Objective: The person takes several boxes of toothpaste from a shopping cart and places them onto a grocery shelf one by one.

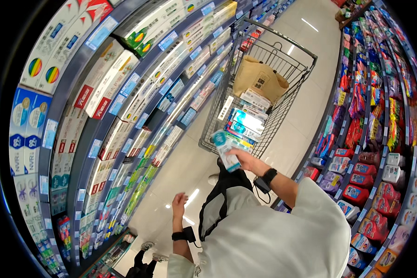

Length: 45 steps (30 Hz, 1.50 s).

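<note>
My right hand (pixel 242 159) grips a blue-and-white blister pack (pixel 226 149) by its lower edge, over the near end of a wire shopping cart (pixel 288 100). The pack is slightly blurred. Inside the cart lie several toothpaste boxes (pixel 255 99), a white box (pixel 226 108) set apart on the left, and blue packages (pixel 246 121), one with strong glare. A brown paper bag (pixel 252 74) bearing a printed code stands behind them. My left hand (pixel 179 201) hangs beside my body with fingers loosely curled and nothing in it. Both wrists wear black straps with small devices.
Shelves of toothpaste boxes (pixel 107 83) and toothbrush packs rise along the left. On the right, shelves hold bagged goods (pixel 357 100) and bottles in red, white and purple (pixel 354 194). Another person's shoes and dark-clad legs (pixel 144 260) show at the bottom left.
</note>
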Available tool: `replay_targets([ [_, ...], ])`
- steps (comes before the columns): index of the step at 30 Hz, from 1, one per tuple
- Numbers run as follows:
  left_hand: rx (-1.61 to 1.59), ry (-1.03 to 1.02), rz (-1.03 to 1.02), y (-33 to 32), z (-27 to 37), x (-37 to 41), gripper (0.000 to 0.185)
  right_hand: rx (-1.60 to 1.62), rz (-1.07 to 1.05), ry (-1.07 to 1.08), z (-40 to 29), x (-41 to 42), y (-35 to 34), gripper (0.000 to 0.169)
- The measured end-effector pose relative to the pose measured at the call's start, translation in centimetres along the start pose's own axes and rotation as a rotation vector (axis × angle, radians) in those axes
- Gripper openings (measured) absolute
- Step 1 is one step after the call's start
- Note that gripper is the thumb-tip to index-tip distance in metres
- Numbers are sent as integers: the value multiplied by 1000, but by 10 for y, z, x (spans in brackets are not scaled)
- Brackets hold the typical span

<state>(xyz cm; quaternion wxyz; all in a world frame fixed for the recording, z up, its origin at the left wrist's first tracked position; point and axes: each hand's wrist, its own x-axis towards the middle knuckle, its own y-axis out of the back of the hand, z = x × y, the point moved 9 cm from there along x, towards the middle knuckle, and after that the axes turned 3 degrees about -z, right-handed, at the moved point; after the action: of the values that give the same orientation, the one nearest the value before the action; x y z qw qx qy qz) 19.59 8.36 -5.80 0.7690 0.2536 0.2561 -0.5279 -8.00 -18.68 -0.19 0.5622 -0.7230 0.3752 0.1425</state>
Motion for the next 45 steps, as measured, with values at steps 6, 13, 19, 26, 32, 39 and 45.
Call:
replay_targets([
  [6,-394,-218,-265,-57,220,-41,69,-160,-553,-177,20,-73,-142,76],
  [13,-203,-468,-72,-31,244,-55,50,-382,-558,-236,32,-80,-161,74],
  [19,-439,-530,167,-11,254,-99,46,-329,-402,188,-42,-93,-199,56],
  [26,-360,-563,208,-4,267,-126,42,-425,-377,281,-38,-106,-221,50],
  [32,-360,-565,227,3,260,-135,41,-389,-386,272,-25,-100,-215,49],
  [39,-367,-582,251,12,254,-144,43,-392,-393,255,-12,-103,-221,49],
  [45,-400,-606,290,28,276,-199,36,-576,-470,354,-17,-147,-262,47],
])
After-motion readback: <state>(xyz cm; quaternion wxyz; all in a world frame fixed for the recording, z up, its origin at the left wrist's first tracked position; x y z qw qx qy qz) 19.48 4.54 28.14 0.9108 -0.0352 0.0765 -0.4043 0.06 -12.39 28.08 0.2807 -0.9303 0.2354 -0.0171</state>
